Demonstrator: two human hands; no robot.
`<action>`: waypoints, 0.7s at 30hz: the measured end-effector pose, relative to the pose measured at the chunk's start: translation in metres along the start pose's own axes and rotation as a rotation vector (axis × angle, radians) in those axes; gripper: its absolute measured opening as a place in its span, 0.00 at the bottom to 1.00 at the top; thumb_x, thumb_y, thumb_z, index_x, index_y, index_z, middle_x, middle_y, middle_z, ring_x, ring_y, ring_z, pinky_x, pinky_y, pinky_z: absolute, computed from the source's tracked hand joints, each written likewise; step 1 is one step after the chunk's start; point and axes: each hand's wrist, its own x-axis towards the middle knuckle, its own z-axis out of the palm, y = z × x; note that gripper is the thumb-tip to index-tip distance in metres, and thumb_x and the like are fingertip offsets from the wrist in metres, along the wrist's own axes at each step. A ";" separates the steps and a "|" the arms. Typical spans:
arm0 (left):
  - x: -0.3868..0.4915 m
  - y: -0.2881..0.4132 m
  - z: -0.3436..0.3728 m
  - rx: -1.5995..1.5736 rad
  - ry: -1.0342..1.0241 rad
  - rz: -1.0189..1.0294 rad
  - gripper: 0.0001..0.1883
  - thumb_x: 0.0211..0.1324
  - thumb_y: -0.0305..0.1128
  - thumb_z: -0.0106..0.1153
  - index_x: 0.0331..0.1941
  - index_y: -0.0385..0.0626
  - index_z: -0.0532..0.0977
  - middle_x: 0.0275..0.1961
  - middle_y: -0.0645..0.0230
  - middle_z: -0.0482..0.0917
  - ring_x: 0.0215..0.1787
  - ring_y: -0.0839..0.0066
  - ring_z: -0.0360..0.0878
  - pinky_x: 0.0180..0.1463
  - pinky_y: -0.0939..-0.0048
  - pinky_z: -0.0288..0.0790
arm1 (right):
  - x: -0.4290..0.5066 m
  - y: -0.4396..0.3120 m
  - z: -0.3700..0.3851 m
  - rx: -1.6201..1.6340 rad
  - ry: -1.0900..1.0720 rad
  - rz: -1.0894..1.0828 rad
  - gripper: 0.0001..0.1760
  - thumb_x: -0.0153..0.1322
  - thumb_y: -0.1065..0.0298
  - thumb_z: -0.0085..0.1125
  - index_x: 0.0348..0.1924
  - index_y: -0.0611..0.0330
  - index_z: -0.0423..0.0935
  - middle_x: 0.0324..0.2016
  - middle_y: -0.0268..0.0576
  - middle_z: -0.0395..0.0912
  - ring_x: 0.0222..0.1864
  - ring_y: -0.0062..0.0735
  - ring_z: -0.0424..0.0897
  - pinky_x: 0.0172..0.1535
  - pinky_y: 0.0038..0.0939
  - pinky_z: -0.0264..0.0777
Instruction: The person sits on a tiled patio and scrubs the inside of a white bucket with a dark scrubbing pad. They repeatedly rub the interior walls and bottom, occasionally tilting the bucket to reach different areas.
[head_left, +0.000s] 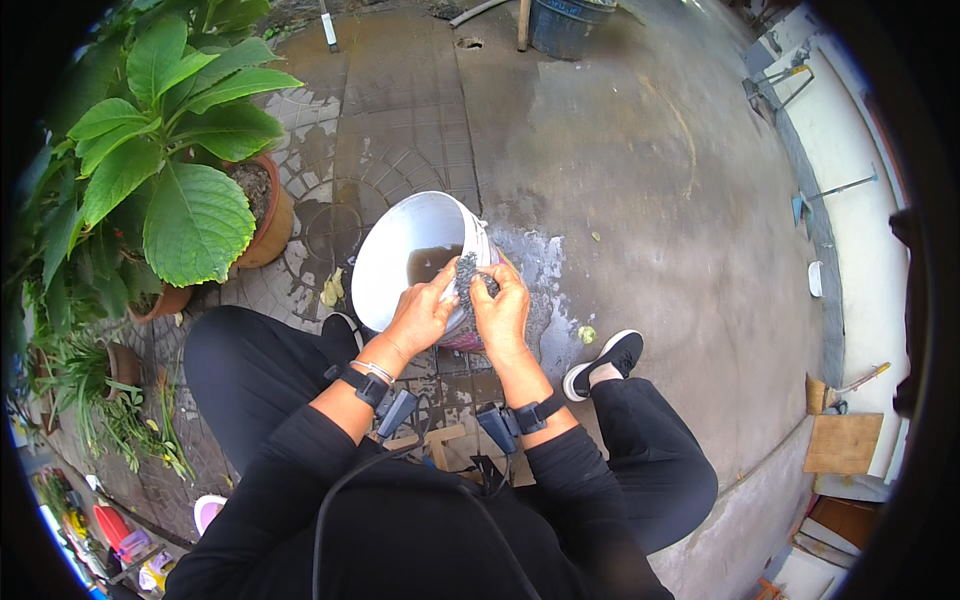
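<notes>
A white plastic bucket (379, 259) stands tilted on the paving between my feet, with brownish water (431, 264) inside. Over its near right rim, both hands hold a dark grey, fuzzy scrubbing pad (466, 274). My right hand (501, 307) pinches the pad between thumb and forefinger, outside the rim. From the other side, my left hand (421, 315) has its thumb and forefinger at the pad's left edge, in front of the bucket opening. The curled fingers hide part of the pad. Coloured print covers the bucket's outer wall.
Potted leafy plants (199, 217) crowd the left. A dark blue bucket (568, 30) stands at the far end beside a drain hole (470, 44). Wet concrete (637, 187) stretches right towards a white wall (855, 195), where a broom (821, 394) and a wooden board (844, 442) stand.
</notes>
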 end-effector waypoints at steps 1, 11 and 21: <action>0.000 -0.003 -0.001 -0.012 -0.013 0.020 0.31 0.57 0.29 0.56 0.67 0.47 0.63 0.37 0.42 0.80 0.42 0.43 0.78 0.46 0.51 0.72 | 0.009 0.002 0.005 -0.035 0.117 -0.051 0.09 0.64 0.73 0.61 0.35 0.67 0.80 0.32 0.55 0.82 0.37 0.44 0.83 0.44 0.37 0.74; 0.003 -0.026 -0.011 -0.183 -0.102 -0.015 0.29 0.59 0.24 0.53 0.65 0.34 0.62 0.56 0.44 0.77 0.61 0.56 0.75 0.61 0.69 0.66 | 0.124 0.021 0.021 -0.248 0.074 0.145 0.12 0.64 0.69 0.64 0.40 0.62 0.83 0.32 0.57 0.83 0.37 0.46 0.84 0.44 0.38 0.75; 0.023 0.003 -0.004 0.127 0.049 -0.269 0.26 0.62 0.34 0.53 0.61 0.33 0.67 0.42 0.39 0.81 0.48 0.52 0.82 0.51 0.61 0.73 | 0.059 0.017 0.015 -0.034 -0.095 0.037 0.16 0.69 0.63 0.59 0.46 0.61 0.83 0.42 0.55 0.83 0.48 0.39 0.83 0.52 0.32 0.73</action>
